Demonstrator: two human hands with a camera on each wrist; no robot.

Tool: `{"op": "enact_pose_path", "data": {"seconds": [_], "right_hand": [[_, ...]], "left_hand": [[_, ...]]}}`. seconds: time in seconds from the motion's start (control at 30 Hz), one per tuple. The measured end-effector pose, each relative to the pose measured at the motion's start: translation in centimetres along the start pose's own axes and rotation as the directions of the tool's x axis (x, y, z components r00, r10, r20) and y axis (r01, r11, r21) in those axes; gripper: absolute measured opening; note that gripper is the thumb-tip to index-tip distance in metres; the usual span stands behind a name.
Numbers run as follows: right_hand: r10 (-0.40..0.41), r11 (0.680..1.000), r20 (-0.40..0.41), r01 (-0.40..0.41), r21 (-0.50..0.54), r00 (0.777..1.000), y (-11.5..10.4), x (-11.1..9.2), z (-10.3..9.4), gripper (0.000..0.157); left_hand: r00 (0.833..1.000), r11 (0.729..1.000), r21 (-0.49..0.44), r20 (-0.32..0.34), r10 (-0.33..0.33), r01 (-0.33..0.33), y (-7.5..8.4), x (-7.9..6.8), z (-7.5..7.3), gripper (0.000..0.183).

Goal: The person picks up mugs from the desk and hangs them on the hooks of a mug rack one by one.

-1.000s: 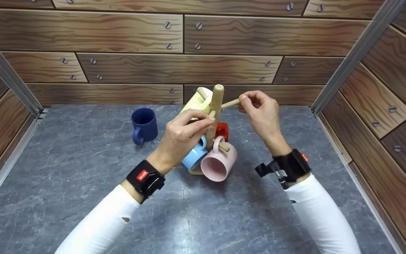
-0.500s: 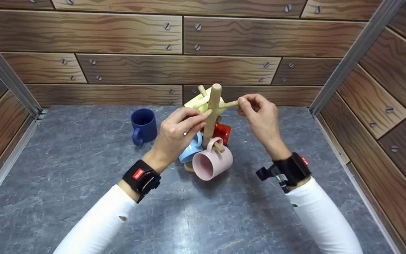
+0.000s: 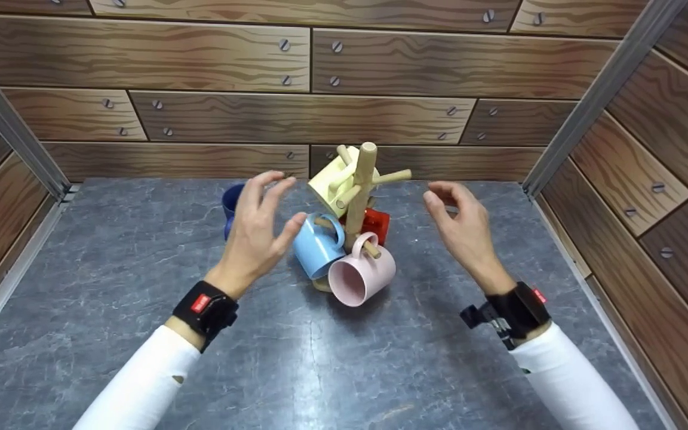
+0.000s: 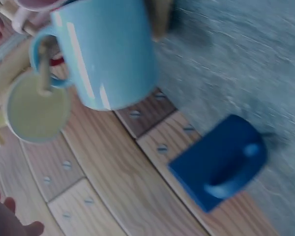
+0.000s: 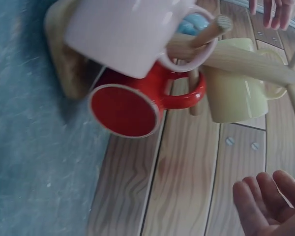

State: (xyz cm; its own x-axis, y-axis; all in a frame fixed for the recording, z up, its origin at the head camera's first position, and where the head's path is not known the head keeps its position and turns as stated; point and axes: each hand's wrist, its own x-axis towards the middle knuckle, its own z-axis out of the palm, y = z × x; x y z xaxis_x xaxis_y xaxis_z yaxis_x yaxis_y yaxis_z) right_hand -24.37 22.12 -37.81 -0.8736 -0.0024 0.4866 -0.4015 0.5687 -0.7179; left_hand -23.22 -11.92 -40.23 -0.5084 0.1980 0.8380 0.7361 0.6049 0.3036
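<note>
A wooden mug tree (image 3: 356,215) stands mid-table. Several mugs hang by their handles from its pegs: a yellow mug (image 3: 327,185) high at the back, a light blue mug (image 3: 315,251) low on the left, a pink mug (image 3: 374,276) low in front and a red mug (image 5: 123,110) low behind. My left hand (image 3: 251,230) is left of the tree, fingers spread, holding nothing. To the right of the tree my right hand (image 3: 462,230) hovers with loosely bent fingers, apart from the upper peg (image 3: 393,177). Beyond my left hand stands a dark blue mug (image 4: 219,162), partly hidden in the head view.
The grey marbled tabletop (image 3: 296,370) carries the mugs and tree. Wood-patterned walls (image 3: 224,116) close off the back and sides, with metal corner posts (image 3: 607,77) where they meet.
Both hands have let go of the upper pegs of the mug tree. The left hand has moved left and opened; the right has moved right and down. The tree had turned slightly earlier.
</note>
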Motion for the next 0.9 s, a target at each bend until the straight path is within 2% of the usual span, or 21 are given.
{"op": "enact_pose_path", "data": {"seconds": [0.1, 0.2, 0.4, 0.67, 0.8, 0.9], "right_hand": [[0.003, 1.0, 0.025, -0.003, 0.0, 1.0, 0.7, -0.6, -0.3, 0.044], [-0.001, 1.0, 0.026, 0.001, -0.001, 1.0, 1.5, -1.3, -0.4, 0.043], [-0.034, 0.998, 0.057, 0.037, -0.058, 0.998, 3.9, -3.0, -0.2, 0.035], [-0.062, 0.977, 0.132, 0.087, -0.195, 0.989, 6.4, -5.1, 0.1, 0.032], [-0.032, 0.975, 0.152, 0.064, -0.214, 0.988, 6.7, -5.7, 0.1, 0.035], [-0.021, 0.975, 0.153, 0.054, -0.214, 0.988, 6.9, -5.9, 0.0, 0.036]], "left_hand": [[0.997, 0.997, 0.034, 0.043, -0.066, 0.064, -1.1, -0.7, -0.5, 0.066], [0.986, 0.989, 0.061, 0.094, -0.14, 0.135, -1.9, -1.4, -0.9, 0.07], [0.946, 0.957, 0.129, 0.17, -0.278, 0.258, -3.8, -2.3, -1.6, 0.061], [0.894, 0.908, 0.184, 0.187, -0.407, 0.375, -5.9, -2.8, -1.4, 0.064], [0.858, 0.879, 0.22, 0.215, -0.466, 0.423, -6.8, -2.6, -1.1, 0.07], [0.809, 0.845, 0.263, 0.262, -0.527, 0.465, -7.3, -2.4, -0.8, 0.079]]}}
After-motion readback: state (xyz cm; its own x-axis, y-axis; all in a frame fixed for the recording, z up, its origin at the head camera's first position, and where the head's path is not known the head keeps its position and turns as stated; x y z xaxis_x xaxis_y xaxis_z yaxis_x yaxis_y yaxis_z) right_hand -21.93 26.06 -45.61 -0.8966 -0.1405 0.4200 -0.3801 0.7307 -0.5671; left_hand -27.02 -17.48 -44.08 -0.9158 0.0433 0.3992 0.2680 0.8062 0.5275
